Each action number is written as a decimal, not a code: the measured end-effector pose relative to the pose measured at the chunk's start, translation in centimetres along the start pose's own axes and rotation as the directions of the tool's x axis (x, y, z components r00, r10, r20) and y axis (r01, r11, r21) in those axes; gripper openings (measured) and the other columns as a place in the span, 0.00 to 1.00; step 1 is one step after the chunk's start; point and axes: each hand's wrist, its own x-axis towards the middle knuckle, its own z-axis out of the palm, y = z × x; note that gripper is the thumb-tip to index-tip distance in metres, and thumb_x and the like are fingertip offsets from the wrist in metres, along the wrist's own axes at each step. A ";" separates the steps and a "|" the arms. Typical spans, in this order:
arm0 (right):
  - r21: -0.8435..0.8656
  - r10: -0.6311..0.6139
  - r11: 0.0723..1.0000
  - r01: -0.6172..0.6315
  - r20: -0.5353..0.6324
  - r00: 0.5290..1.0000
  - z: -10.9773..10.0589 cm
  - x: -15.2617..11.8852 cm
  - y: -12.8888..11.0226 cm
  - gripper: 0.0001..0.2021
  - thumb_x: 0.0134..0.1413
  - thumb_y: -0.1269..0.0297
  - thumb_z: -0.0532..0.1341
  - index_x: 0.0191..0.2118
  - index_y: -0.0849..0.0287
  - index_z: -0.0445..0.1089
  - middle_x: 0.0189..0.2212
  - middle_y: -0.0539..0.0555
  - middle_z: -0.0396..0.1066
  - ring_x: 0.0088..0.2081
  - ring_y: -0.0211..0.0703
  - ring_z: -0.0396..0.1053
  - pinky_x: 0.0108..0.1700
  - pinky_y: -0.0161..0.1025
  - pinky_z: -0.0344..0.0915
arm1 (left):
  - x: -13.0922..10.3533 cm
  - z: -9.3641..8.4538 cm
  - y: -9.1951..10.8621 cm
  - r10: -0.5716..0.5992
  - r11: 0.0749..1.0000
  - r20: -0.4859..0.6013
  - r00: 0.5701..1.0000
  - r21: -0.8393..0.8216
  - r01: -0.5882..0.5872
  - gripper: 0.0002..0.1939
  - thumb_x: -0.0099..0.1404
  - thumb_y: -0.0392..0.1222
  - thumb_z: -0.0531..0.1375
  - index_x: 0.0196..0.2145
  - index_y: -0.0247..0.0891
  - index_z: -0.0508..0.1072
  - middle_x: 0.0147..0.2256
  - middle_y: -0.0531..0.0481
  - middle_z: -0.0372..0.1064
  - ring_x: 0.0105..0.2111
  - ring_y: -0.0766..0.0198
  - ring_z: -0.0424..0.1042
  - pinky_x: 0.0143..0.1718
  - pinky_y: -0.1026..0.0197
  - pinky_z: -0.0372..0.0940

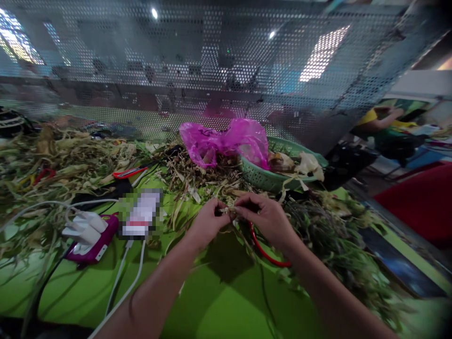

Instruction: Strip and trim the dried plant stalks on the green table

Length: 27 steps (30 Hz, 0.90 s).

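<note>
My left hand (211,220) and my right hand (263,217) are close together over the green table (226,294). Between them is a small piece of pale dried plant material (231,210). Both hands have thumb and fingers pinched on it. A red loop (264,254), perhaps a tool handle, lies under my right hand. Just beyond my hands is a pile of brown dried plant bits (208,175). Behind my right hand stands a green basket (263,178) holding pale dried husks (309,165), with a pink plastic bag (247,139) over its left side.
Dried leaves (63,160) heap at the left, greener stalks (339,245) at the right. A purple power strip (92,242) with white plugs, cables, a blurred-out phone (143,214) and a red cutter (130,173) lie left. A perforated metal panel (226,61) rises behind. A person's arm (379,123) shows right.
</note>
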 end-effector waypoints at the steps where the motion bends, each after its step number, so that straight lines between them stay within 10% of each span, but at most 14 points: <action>1: 0.002 0.011 1.000 -0.011 0.005 1.000 0.1 0.0 0.0 0.04 0.54 0.65 0.62 0.35 0.58 0.73 0.30 0.51 0.74 0.33 0.42 0.70 0.37 0.38 0.64 | 0.0 0.0 0.0 0.008 1.000 0.004 1.000 0.014 -0.008 0.12 0.51 0.42 0.65 0.28 0.36 0.65 0.24 0.56 0.59 0.25 0.69 0.58 0.27 0.66 0.53; 13: -0.317 -0.223 0.916 0.247 0.111 0.969 0.2 -0.5 -1.3 0.06 0.57 0.70 0.59 0.34 0.56 0.74 0.32 0.54 0.72 0.36 0.44 0.70 0.39 0.40 0.65 | -0.2 0.5 0.1 -0.040 0.994 0.042 0.998 -0.102 0.044 0.17 0.44 0.42 0.69 0.23 0.35 0.64 0.20 0.58 0.60 0.22 0.71 0.57 0.26 0.66 0.53; 20: -0.256 -0.328 0.918 0.302 -0.067 0.942 1.0 -1.0 -1.7 0.07 0.59 0.68 0.58 0.41 0.54 0.72 0.39 0.55 0.72 0.44 0.46 0.69 0.46 0.43 0.65 | 0.0 0.1 0.1 -0.126 0.896 -0.088 0.988 -0.437 0.076 0.20 0.43 0.47 0.71 0.26 0.35 0.67 0.23 0.56 0.64 0.24 0.72 0.61 0.27 0.67 0.55; 27: -0.405 -0.398 0.792 0.457 0.227 0.889 3.0 -1.6 -1.5 0.10 0.60 0.64 0.57 0.45 0.52 0.73 0.33 0.54 0.67 0.37 0.45 0.64 0.39 0.42 0.60 | 0.1 -0.1 0.3 -0.210 0.776 -0.071 0.975 -0.618 0.122 0.20 0.43 0.43 0.71 0.27 0.36 0.64 0.25 0.55 0.67 0.25 0.70 0.67 0.28 0.67 0.60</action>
